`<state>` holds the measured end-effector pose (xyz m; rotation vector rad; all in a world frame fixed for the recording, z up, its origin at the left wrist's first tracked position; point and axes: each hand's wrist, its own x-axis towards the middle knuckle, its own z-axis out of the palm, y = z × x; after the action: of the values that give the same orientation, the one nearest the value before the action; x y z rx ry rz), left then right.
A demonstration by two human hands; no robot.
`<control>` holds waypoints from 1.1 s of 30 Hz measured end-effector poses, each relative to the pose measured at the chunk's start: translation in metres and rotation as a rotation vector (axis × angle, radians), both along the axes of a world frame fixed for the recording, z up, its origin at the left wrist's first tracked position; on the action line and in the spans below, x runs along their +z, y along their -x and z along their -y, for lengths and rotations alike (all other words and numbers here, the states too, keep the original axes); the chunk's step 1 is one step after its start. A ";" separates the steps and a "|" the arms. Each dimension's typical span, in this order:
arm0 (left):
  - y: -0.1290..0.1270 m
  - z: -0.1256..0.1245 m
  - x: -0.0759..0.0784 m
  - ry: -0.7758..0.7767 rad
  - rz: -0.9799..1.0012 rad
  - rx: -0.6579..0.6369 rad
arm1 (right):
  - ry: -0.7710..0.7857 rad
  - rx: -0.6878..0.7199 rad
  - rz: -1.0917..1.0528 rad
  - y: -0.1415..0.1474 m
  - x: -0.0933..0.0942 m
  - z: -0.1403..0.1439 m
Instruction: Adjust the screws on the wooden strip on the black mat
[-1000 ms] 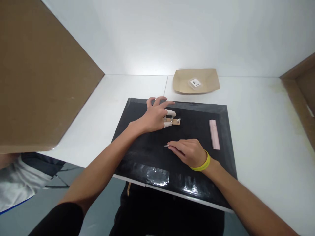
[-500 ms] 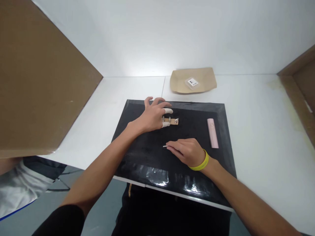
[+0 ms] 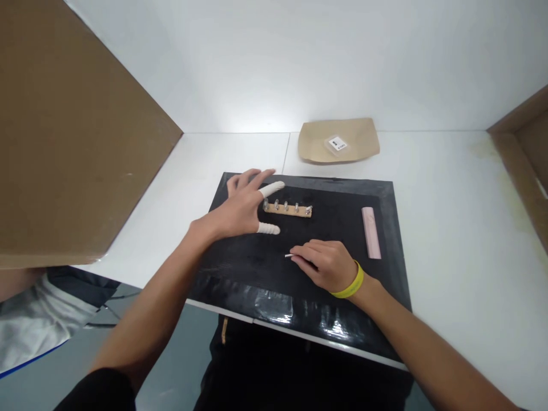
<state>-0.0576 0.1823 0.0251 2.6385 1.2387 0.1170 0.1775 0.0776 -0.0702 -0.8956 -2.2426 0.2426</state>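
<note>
A narrow tan strip [image 3: 287,211] lies on the black mat, with several small shiny, clear pieces standing in a row along it. At its left end my left hand [image 3: 244,211] is open, thumb and forefinger spread apart on either side of it. White coverings wrap that thumb and forefinger, and nothing sits between them. Below the strip, my right hand [image 3: 327,264] pinches a thin white rod-like tool [image 3: 289,256] whose tip points left. Most of the tool is hidden by the fingers, so its kind cannot be told. A yellow band circles the right wrist.
The black mat [image 3: 240,257] covers the front of the white table [image 3: 445,228]. On its right side lies a pink oblong case [image 3: 371,233]. Behind it a tan paper tray [image 3: 310,149] holds a small clear labelled box [image 3: 337,144]. Brown panels stand at both sides.
My left hand has let go of the strip and drawn back to the left, its thumb and forefinger spreading and uncovering the whole row. My right hand has hardly moved.
</note>
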 end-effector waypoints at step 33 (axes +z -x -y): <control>0.038 0.016 -0.090 -0.222 0.674 0.639 | -0.195 -0.084 0.338 0.011 0.008 0.011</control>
<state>-0.0952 0.1661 -0.0647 1.9410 1.7760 1.1825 0.1661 0.0669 -0.0623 -0.9789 -2.4744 -0.1773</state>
